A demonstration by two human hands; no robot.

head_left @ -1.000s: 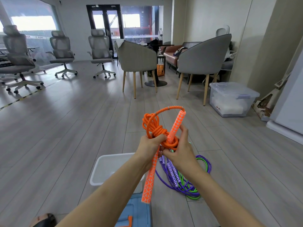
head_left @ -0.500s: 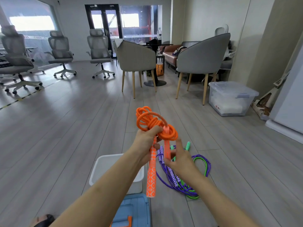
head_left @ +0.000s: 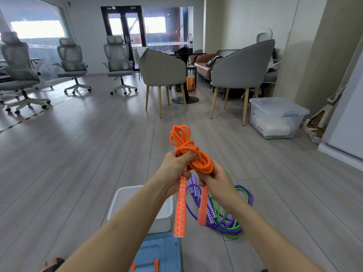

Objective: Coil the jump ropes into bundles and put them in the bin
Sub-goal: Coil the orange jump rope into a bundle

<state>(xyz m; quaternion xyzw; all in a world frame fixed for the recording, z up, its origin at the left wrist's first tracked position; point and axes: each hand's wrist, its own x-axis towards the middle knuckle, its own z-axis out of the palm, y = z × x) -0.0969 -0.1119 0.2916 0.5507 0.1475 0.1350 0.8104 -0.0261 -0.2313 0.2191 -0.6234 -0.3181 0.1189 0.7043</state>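
Two grey armchairs (head_left: 161, 75) stand far behind, and one clear lidded box (head_left: 275, 116) at right. One white bin (head_left: 125, 201) lies under the left forearm. Purple and green ropes (head_left: 231, 222) lie tangled beside it. The left hand (head_left: 174, 169) grasps the orange rope bundle (head_left: 188, 152); the right hand (head_left: 218, 181) pinches its loop. Two orange handles (head_left: 180, 213) hang down.

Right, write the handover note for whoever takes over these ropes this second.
Left hand: grips the orange rope at the bundle's waist; one handle hangs below it.
Right hand: holds the bundle's lower loops; the second orange handle hangs blurred below it.
White bin: on the floor under the left forearm; no rope visible in it.
Purple rope and green rope: loose and tangled together on the floor beside the bin.
Done: orange rope coiled and wrapped.
Left: bin the orange, then coil and bin the other two.
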